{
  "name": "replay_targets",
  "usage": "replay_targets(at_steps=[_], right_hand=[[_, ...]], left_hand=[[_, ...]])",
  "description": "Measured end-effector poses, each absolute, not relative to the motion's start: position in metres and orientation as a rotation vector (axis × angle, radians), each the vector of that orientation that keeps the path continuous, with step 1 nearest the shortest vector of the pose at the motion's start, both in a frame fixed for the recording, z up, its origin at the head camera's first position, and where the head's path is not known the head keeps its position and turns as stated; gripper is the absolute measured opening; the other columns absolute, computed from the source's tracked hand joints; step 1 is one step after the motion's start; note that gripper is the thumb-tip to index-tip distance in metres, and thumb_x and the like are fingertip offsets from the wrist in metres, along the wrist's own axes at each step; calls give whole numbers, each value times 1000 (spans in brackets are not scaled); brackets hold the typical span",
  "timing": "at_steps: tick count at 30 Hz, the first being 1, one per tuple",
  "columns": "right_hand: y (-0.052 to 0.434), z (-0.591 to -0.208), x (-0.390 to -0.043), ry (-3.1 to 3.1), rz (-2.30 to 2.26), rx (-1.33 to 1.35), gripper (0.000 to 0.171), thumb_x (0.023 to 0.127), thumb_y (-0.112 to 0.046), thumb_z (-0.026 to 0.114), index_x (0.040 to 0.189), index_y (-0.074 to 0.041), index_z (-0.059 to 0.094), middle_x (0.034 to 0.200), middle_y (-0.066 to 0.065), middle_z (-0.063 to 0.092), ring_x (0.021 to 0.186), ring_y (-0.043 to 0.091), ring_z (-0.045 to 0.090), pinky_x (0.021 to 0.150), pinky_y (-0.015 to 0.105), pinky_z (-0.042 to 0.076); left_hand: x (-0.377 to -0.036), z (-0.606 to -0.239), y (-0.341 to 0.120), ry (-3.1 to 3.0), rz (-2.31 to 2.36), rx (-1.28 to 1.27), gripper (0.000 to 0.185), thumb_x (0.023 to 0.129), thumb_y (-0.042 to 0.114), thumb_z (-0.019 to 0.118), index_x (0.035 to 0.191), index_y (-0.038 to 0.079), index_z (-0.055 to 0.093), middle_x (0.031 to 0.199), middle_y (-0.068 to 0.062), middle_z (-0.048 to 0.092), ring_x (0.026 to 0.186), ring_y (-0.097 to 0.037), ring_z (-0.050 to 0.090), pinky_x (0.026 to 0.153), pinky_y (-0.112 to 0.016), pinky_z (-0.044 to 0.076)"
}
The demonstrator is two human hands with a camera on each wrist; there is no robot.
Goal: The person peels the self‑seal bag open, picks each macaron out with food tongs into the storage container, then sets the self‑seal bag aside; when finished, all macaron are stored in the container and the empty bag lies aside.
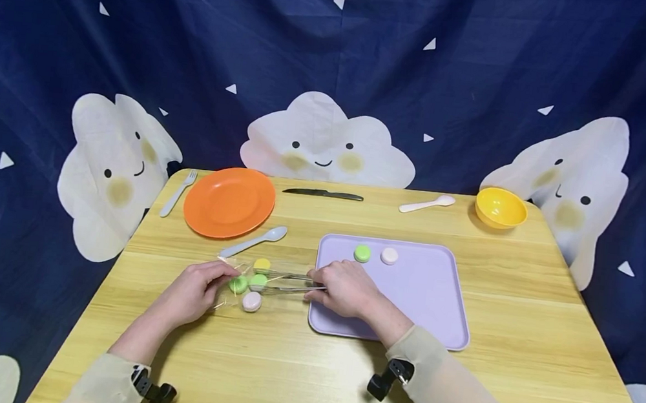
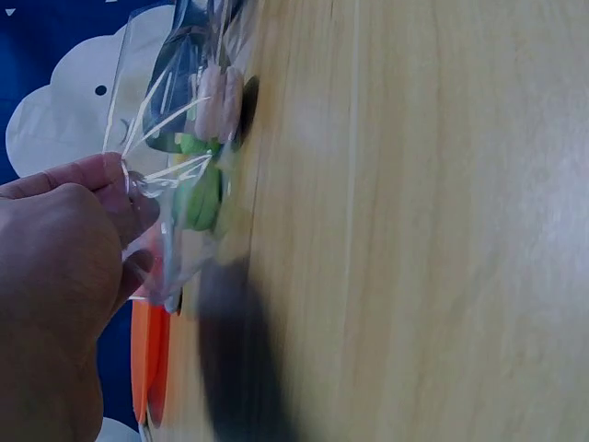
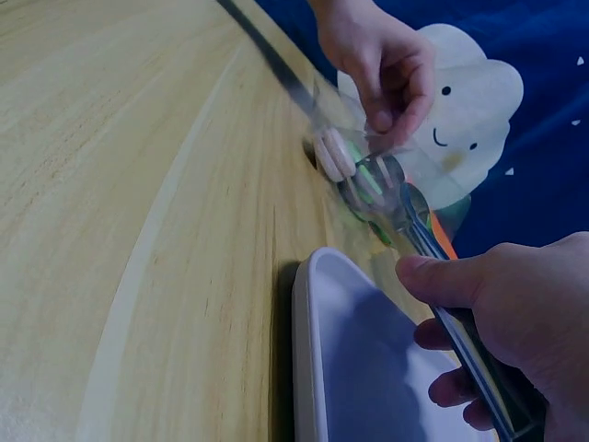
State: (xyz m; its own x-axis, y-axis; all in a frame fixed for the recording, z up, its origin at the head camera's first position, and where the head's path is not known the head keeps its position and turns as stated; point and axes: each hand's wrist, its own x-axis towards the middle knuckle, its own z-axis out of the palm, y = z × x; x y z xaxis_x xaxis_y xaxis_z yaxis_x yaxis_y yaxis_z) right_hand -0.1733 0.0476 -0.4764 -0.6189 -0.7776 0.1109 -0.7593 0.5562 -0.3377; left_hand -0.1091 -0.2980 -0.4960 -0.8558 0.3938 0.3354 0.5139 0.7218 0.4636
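The clear plastic bag [image 1: 245, 281] lies on the desk [image 1: 524, 299] just left of the lavender tray [image 1: 429, 315], between the two hands, with its open mouth turned toward the tray. The left hand [image 1: 193, 293] pinches the bag's far-left edge between thumb and fingertips, as the left wrist view shows, with the film bunched at the pinch. The right hand [image 1: 344, 288] rests over the tray's left rim, its fingers curled round the handle end of metal tongs [image 1: 286, 282]. The tongs' long axis runs nearly level across the desk, from the right hand leftward into the bag, so their tips point straight at the left hand. In the head view the tips sit at a green macaron [image 1: 257, 280] inside the bag; the right wrist view puts them right against the sweets, but whether they are already closed on one cannot be told. A second green macaron [image 1: 238, 285] lies just beside it toward the left hand, a yellow macaron [image 1: 262, 264] on the far side, and a pink macaron [image 1: 252, 301] on the near side. The right hand, through the tongs, is the nearer reach to the sweets; the left only anchors the film. On the tray, well apart from the bag, a green macaron [image 1: 361, 252] and a pale pink macaron [image 1: 389, 255] already sit side by side near its far edge.
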Motion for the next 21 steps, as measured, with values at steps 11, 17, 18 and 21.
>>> replay_targets(at_steps=[11, 17, 18, 21], right_hand=[[51, -480, -175, 2733, -562, -1347, 35, 98, -42, 77, 76, -26, 54, 60, -13, 47, 58, 12, 51, 56, 33, 43], [54, -480, -175, 2725, -602, -1349, 28, 98, -41, 78, 81, -27, 61, 62, -14, 50, 59, 11, 51, 54, 31, 42], [55, -480, -175, 2723, -607, -1345, 25, 98, -41, 78, 83, -27, 63, 63, -15, 51, 60, 10, 52, 54, 30, 42], [59, -477, -175, 2722, -609, -1335, 19, 97, -41, 79, 89, -26, 70, 65, -16, 53, 60, 9, 52, 54, 29, 43]], left_hand=[[-112, -498, -298, -2659, -749, -733, 18, 92, -9, 77, 105, 5, 76, 103, -1, 70, 95, -19, 69, 80, -43, 62], [-108, -499, -298, -2706, -658, -626, 14, 96, -2, 76, 102, 10, 73, 101, 1, 69, 97, -20, 68, 84, -46, 60], [-107, -499, -297, -2711, -648, -605, 13, 96, 0, 76, 102, 11, 73, 101, 2, 69, 97, -21, 68, 84, -46, 60], [-105, -501, -298, -2704, -651, -559, 13, 96, 1, 76, 103, 11, 73, 100, 1, 70, 96, -22, 70, 83, -47, 61]])
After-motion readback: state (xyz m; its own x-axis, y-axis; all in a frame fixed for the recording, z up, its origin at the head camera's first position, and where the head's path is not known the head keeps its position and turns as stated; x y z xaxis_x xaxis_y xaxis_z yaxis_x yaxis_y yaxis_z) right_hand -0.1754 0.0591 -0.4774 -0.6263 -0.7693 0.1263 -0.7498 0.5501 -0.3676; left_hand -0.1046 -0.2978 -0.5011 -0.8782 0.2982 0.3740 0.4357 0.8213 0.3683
